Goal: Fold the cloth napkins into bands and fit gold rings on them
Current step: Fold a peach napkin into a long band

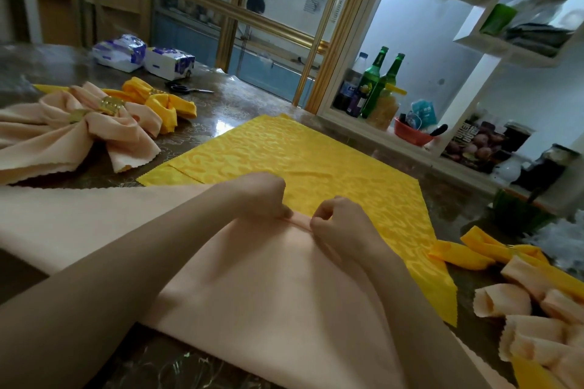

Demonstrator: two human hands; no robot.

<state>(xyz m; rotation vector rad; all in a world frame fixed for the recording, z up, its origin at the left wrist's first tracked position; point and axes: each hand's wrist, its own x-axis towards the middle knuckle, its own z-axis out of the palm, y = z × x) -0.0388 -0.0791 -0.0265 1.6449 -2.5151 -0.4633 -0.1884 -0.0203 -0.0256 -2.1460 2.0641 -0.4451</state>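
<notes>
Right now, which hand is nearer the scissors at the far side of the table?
Left. The left hand pinches the fold of the peach napkin, with the scissors beyond it to the left; the right hand pinches the same fold further right.

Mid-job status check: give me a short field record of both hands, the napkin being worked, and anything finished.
left hand: pinches a narrow fold at the far edge of the flat peach cloth napkin
right hand: pinches the same fold, close beside the left
underneath: flat yellow patterned cloth napkin, partly covered
finished: gathered peach napkin wearing a gold ring, far left
other: black-handled scissors
</notes>
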